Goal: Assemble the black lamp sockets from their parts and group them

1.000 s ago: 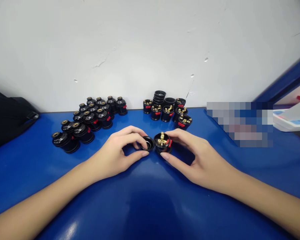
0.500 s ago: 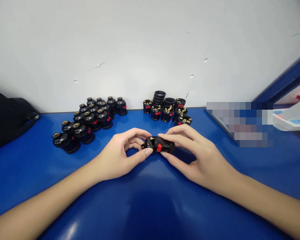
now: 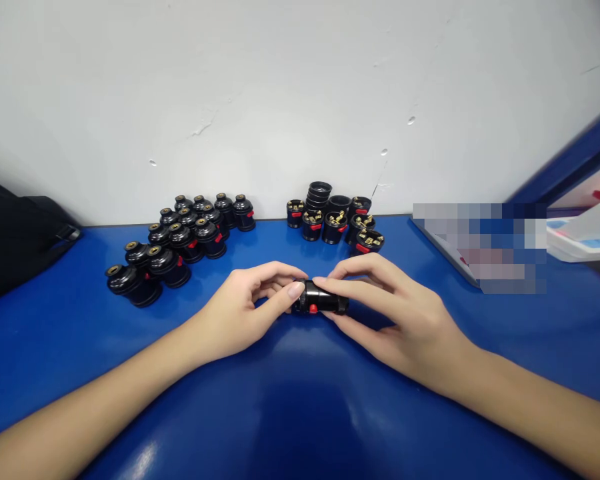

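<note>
A black lamp socket (image 3: 321, 299) with a small red switch lies on its side just above the blue table (image 3: 300, 407), held between both hands. My left hand (image 3: 240, 313) grips its left end, where the cap sits, with thumb and fingers. My right hand (image 3: 395, 313) pinches the socket body from above and below. Behind, to the left, stands a group of several closed black sockets (image 3: 177, 243). Behind, to the right, stands a group of several open socket bodies (image 3: 337, 223) with brass contacts, plus a stack of black caps (image 3: 319, 195).
A white wall (image 3: 280, 100) rises at the table's far edge. A black bag (image 3: 15, 227) lies at the far left. At the right are a blurred patch and a white device (image 3: 587, 233) beside a blue frame.
A second ago the cap and the body were apart, one in each hand, the body upright. Now they are joined, tipped sideways, and the red switch has turned toward the underside.
</note>
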`<state>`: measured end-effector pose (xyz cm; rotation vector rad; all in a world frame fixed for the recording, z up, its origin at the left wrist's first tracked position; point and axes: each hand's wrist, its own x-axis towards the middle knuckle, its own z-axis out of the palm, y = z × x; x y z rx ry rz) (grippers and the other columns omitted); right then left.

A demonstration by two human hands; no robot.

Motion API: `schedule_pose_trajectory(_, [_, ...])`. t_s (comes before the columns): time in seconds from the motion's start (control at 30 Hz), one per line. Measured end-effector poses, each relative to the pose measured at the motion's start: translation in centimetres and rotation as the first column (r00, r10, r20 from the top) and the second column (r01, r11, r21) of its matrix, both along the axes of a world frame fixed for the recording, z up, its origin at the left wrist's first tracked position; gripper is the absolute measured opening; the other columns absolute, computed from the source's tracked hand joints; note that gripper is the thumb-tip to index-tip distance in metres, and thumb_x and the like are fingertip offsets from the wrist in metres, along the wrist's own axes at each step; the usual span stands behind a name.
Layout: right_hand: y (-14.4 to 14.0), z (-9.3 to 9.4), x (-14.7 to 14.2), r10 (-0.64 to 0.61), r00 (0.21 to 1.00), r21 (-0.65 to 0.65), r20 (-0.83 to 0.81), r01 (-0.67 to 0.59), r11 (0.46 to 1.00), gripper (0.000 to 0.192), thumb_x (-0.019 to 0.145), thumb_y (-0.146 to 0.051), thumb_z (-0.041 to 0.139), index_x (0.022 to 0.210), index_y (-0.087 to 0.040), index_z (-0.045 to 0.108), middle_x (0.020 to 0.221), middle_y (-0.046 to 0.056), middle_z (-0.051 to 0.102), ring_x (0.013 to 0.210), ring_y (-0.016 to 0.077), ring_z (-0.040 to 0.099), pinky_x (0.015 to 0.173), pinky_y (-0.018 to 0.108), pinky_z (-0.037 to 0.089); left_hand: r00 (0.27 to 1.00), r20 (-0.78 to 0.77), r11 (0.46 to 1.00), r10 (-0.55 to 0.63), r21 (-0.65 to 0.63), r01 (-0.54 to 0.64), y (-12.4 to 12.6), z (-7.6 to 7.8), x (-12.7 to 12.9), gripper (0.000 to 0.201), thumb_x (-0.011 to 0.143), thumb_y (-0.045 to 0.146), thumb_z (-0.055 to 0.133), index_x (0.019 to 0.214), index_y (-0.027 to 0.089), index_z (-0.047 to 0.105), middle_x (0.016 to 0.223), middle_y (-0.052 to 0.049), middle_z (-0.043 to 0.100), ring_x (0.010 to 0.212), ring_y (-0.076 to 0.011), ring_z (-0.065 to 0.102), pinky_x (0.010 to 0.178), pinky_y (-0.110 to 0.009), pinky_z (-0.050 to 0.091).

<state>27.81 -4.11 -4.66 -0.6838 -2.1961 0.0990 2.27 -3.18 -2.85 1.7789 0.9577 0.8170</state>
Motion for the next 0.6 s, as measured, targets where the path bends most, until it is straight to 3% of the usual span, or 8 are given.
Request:
schedule_pose_trajectory(0.2, [-0.33, 0.34, -0.13, -0.020, 0.999, -0.109, -0.046, 0.014, 0.994, 0.039, 0.100, -0.012, 0.071, 0.134, -0.029, 0.066, 0.119, 0.007, 0.074, 0.105, 0.0232, 0.078, 0.093, 0.038, 0.069, 0.999, 0.027, 0.999, -0.023, 0.037, 0.022, 0.02, -0.71, -0.17, 0.029, 0.106, 0.041, 0.067, 0.122, 0.018, 0.071, 0.101, -0.006, 0.082, 0.085, -0.0174, 0.079, 0.079, -0.029, 0.067])
schedule_pose_trajectory(0.3, [-0.25, 0.17, -0.12, -0.014, 0.992, -0.270, -0.123, -0.020, 0.963, 0.034, 0.100, -0.018, 0.074, 0.132, -0.028, 0.066, 0.120, 0.005, 0.077, 0.106, 0.0223, 0.080, 0.094, 0.037, 0.071, 0.999, 0.025, 0.981, -0.023, 0.194, 0.018, -0.07, -0.92, -0.40, 0.028, 0.101, 0.032, 0.075, 0.126, 0.020, 0.069, 0.115, -0.007, 0.079, 0.100, -0.0187, 0.079, 0.092, -0.032, 0.067])
schedule_pose_trajectory(0.37, [-0.15, 0.06, -0.08, -0.021, 0.986, -0.356, -0.167, -0.041, 0.934, 0.032, 0.100, -0.022, 0.076, 0.130, -0.026, 0.068, 0.121, 0.005, 0.078, 0.102, 0.0206, 0.082, 0.095, 0.035, 0.072, 1.000, -0.024, 0.921, -0.019, 0.388, 0.027, -0.09, -0.94, -0.57, 0.031, 0.098, 0.025, 0.079, 0.127, 0.021, 0.069, 0.119, -0.008, 0.074, 0.107, -0.0190, 0.076, 0.097, -0.033, 0.065])
schedule_pose_trajectory(0.43, [-0.05, 0.07, -0.04, -0.030, 0.981, -0.421, -0.190, -0.054, 0.905, 0.031, 0.098, -0.025, 0.079, 0.127, -0.025, 0.069, 0.119, 0.004, 0.081, 0.097, 0.0191, 0.084, 0.095, 0.033, 0.072, 0.995, -0.102, 0.812, 0.002, 0.580, 0.058, -0.08, -0.93, -0.68, 0.033, 0.097, 0.016, 0.078, 0.128, 0.022, 0.067, 0.119, -0.007, 0.070, 0.110, -0.0188, 0.072, 0.099, -0.033, 0.063])
schedule_pose_trajectory(0.5, [-0.01, 0.16, -0.04, -0.034, 0.979, -0.468, -0.202, -0.066, 0.881, 0.031, 0.096, -0.028, 0.082, 0.125, -0.024, 0.070, 0.116, 0.002, 0.083, 0.094, 0.0180, 0.085, 0.093, 0.031, 0.072, 0.985, -0.166, 0.714, 0.037, 0.694, 0.090, -0.06, -0.95, -0.72, 0.038, 0.099, 0.009, 0.073, 0.133, 0.024, 0.065, 0.123, -0.008, 0.067, 0.113, -0.0184, 0.069, 0.103, -0.034, 0.060])
schedule_pose_trajectory(0.53, [-0.02, 0.22, -0.06, -0.031, 0.978, -0.479, -0.206, -0.074, 0.875, 0.032, 0.096, -0.028, 0.083, 0.124, -0.024, 0.070, 0.115, 0.002, 0.083, 0.093, 0.0178, 0.086, 0.093, 0.029, 0.072, 0.982, -0.184, 0.692, 0.051, 0.715, 0.098, -0.05, -0.98, -0.71, 0.042, 0.099, 0.009, 0.072, 0.136, 0.025, 0.062, 0.127, -0.009, 0.065, 0.116, -0.0190, 0.068, 0.105, -0.035, 0.059])
schedule_pose_trajectory(0.6, [-0.05, 0.33, -0.13, -0.021, 0.978, -0.481, -0.210, -0.084, 0.873, 0.031, 0.096, -0.027, 0.082, 0.124, -0.023, 0.071, 0.115, 0.003, 0.084, 0.094, 0.0177, 0.086, 0.092, 0.028, 0.072, 0.978, -0.198, 0.702, 0.063, 0.706, 0.098, -0.04, -1.04, -0.67, 0.054, 0.097, 0.020, 0.080, 0.144, 0.026, 0.055, 0.136, -0.011, 0.061, 0.125, -0.0230, 0.066, 0.110, -0.038, 0.056])
